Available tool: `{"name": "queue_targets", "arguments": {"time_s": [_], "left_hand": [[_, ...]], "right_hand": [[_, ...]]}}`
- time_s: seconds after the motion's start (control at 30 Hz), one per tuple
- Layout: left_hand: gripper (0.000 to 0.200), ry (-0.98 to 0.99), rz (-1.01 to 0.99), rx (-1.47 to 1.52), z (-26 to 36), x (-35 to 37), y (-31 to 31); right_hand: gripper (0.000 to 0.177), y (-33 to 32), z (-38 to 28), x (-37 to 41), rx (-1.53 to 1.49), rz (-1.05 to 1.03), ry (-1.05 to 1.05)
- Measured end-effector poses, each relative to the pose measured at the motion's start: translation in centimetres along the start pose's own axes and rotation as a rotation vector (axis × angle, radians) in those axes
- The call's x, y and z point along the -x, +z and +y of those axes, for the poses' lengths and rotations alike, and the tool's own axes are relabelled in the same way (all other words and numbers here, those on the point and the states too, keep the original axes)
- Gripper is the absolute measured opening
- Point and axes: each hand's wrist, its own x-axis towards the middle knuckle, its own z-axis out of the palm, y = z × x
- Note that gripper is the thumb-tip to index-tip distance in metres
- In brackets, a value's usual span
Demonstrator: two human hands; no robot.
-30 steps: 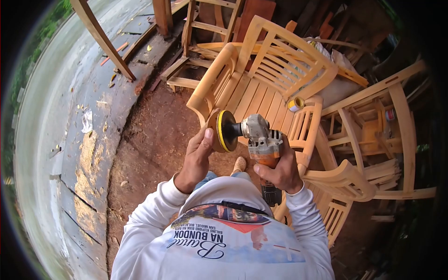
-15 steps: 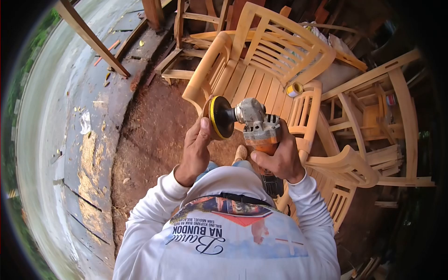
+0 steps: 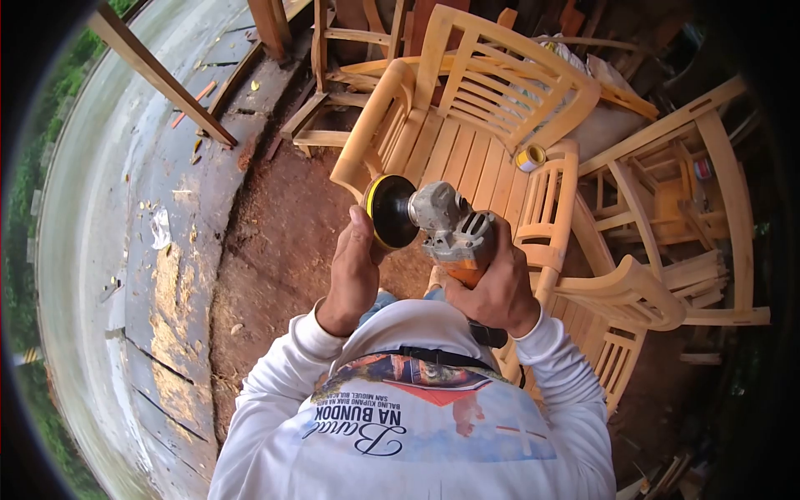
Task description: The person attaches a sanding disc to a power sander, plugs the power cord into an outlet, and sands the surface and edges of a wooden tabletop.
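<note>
An angle grinder [image 3: 450, 233] with a grey metal head and orange body is held in front of my chest. My right hand [image 3: 500, 287] wraps around its body. On its spindle sits a round black backing pad with a yellow edge [image 3: 392, 212], facing left. My left hand [image 3: 354, 271] grips the pad's rim, thumb at the edge and the other fingers hidden behind it. Beyond the tool stands a light wooden armchair [image 3: 471, 158] with a slatted seat and back. A small yellow tin [image 3: 530, 157] rests by its right armrest.
A second wooden chair [image 3: 621, 308] is close on my right, with a wooden frame [image 3: 733, 200] beyond it. A wooden post [image 3: 162, 71] slants at the upper left. Sawdust [image 3: 171, 308] lies on the paving at left, beside the dirt floor [image 3: 267, 242].
The grinder has turned and tilted slightly, its pad now showing more of its black back. Both hands still hold it. The view has shifted a little.
</note>
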Motion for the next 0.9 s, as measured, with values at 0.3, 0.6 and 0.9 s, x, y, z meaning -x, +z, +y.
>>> {"name": "queue_targets", "arguments": {"time_s": [0.3,0.6,0.9], "left_hand": [[0.117,-0.112,-0.373,0.397,3.4,-2.4,-0.8],[0.104,0.129,-0.298,0.250,7.5,-7.9,3.6],[0.102,0.360,-0.272,0.165,9.0,-7.4,5.2]], "right_hand": [[0.085,-0.8,0.5,-1.0,0.020,0.103,-0.166],[0.085,-0.2,-0.5,-1.6,-0.037,0.048,-0.214],[0.083,1.1,-1.8,-0.2,-0.265,0.062,-0.019]]}}
